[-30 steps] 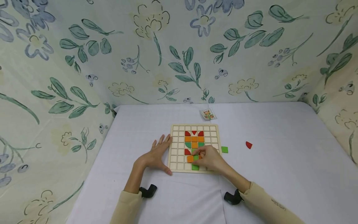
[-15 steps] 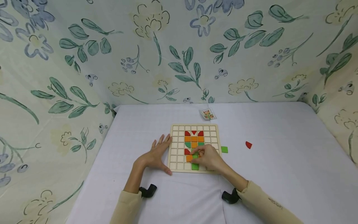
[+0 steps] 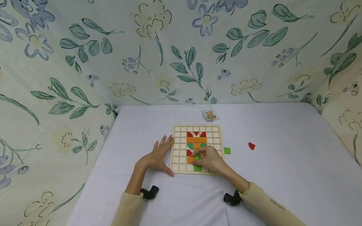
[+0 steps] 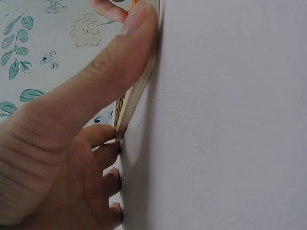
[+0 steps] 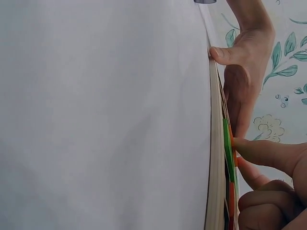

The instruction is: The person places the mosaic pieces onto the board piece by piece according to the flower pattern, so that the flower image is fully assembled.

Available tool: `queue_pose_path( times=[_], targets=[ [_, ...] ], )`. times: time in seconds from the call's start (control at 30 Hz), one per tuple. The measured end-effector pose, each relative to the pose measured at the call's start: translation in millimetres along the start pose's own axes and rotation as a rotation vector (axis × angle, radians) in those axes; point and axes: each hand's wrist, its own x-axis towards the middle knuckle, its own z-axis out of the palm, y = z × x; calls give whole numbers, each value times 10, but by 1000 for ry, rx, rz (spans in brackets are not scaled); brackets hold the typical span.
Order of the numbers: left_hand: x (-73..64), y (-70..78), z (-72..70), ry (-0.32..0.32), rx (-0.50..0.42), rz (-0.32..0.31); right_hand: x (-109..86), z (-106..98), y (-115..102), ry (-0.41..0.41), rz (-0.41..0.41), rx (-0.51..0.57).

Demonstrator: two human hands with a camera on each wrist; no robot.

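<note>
A wooden grid board (image 3: 178,155) lies on the white cloth. Red, orange and green tiles fill part of its middle in a pattern. My left hand (image 3: 156,159) rests at the board's left side, fingers spread along the edge and thumb at the near corner. With thumb and index finger my right hand (image 3: 210,159) pinches an orange square tile (image 3: 190,159) at a cell below a red quarter-round tile (image 3: 189,153). That hand covers the board's lower right part. In the right wrist view, the thumb meets the orange tile (image 5: 234,143) beside a green tile (image 5: 227,143).
A green square tile (image 3: 227,150) lies just off the board's right edge, and a red quarter-round tile (image 3: 251,146) farther right. Behind the board is a small pattern card (image 3: 210,115). Floral cloth (image 3: 181,78) hangs at the table's back and sides.
My right hand has shifted slightly left, and the orange square tile has slid left with it into line with its cell. The left hand stays put.
</note>
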Motion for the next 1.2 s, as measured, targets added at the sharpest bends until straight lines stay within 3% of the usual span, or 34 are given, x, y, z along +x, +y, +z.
queue_pose_path(
  times=[0.4,0.6,0.83,1.2],
  targets=[
    [17,-2,3,1,3,-8,20,24,-12,8,-2,-18],
    [22,-8,7,1,-4,6,-20,-64,-4,-8,-3,21],
    [23,-11,13,6,1,10,-128,-380,87,22,25,51],
    [5,-11,10,7,-5,8,-320,-984,439,185,102,-58]
  ],
)
